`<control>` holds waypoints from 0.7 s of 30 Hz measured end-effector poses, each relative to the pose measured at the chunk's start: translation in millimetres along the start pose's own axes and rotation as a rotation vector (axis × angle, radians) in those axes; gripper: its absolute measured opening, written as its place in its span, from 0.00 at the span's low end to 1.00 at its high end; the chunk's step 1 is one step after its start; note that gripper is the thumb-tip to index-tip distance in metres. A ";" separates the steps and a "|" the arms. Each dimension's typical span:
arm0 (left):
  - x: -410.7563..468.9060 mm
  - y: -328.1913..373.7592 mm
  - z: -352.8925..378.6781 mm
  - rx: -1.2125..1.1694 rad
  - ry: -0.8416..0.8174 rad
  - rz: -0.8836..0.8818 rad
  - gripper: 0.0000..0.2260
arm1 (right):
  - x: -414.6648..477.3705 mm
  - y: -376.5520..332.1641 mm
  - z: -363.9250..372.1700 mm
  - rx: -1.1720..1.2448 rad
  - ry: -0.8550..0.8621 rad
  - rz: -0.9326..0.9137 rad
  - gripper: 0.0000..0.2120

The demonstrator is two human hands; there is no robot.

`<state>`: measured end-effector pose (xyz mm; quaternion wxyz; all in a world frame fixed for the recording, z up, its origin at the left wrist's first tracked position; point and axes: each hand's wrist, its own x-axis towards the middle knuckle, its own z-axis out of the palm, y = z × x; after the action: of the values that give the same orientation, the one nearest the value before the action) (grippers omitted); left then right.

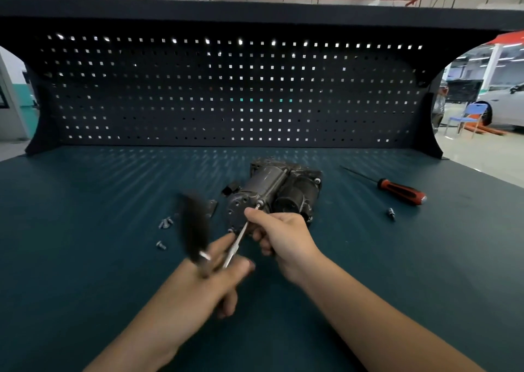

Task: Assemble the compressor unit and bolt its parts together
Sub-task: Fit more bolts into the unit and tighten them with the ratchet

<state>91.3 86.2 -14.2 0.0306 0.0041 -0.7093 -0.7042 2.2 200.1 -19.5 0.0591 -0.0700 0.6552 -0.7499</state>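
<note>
— Where's the compressor point(278, 190)?
— Middle of the tabletop point(85, 201), nearer the back edge.
— And the hands?
— The left hand point(215, 281) has its grip curled round a blurred black-handled wrench point(195, 230). The right hand point(280, 235) pinches its metal shaft point(237, 241) at the compressor's near end. Loose bolts point(165, 223) lie toward the left edge, a screwdriver point(402, 190) toward the right.

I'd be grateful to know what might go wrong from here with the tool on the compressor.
The right hand pinches the tool shaft right at the bolt head, so a slip could nip its fingertips. The left hand holds the blurred handle near the loose bolts; it might knock them away.
</note>
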 end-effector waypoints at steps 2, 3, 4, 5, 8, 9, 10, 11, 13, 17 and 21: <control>3.4 0.3 -2.6 -0.595 -0.084 -0.228 0.11 | 1.1 -1.1 -0.6 0.063 -0.008 0.051 0.23; 4.1 1.7 -3.2 -0.798 -0.144 -0.290 0.17 | 1.4 -1.6 -0.8 0.100 -0.012 0.079 0.23; 3.1 4.7 -5.1 -0.890 -0.180 -0.324 0.21 | 1.4 -2.4 -1.1 0.127 -0.018 0.103 0.22; 2.5 7.6 -7.4 -0.829 -0.192 -0.330 0.20 | 0.7 -2.6 -1.4 0.132 -0.027 0.118 0.20; 0.4 8.0 -6.1 0.128 -0.065 -0.107 0.08 | -1.5 -2.1 -0.1 0.032 -0.045 0.131 0.14; 0.6 4.3 -3.1 0.538 -0.043 0.018 0.10 | -2.3 -1.3 1.3 0.001 -0.044 0.127 0.14; 1.1 -0.8 -1.5 0.934 -0.005 0.160 0.17 | -3.1 -0.6 2.9 -0.022 -0.040 0.118 0.15; 4.5 -8.2 -0.9 1.230 0.052 0.284 0.25 | -3.8 0.4 4.4 -0.042 -0.034 0.104 0.15; 6.4 -14.3 1.6 1.334 0.062 0.369 0.31 | -5.5 1.0 6.7 -0.060 -0.028 0.081 0.15; 1.6 -3.6 0.7 0.343 -0.049 0.115 0.17 | -5.3 0.4 7.3 0.113 -0.042 0.131 0.13; 4.9 -6.3 -8.0 -0.869 -0.154 -0.334 0.27 | -6.1 -2.3 7.0 0.224 -0.105 0.216 0.13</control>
<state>86.5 78.0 -20.2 -0.1370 0.0526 -0.3388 -0.9293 9.5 194.7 -16.5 0.1810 -0.0310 0.5671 -0.8029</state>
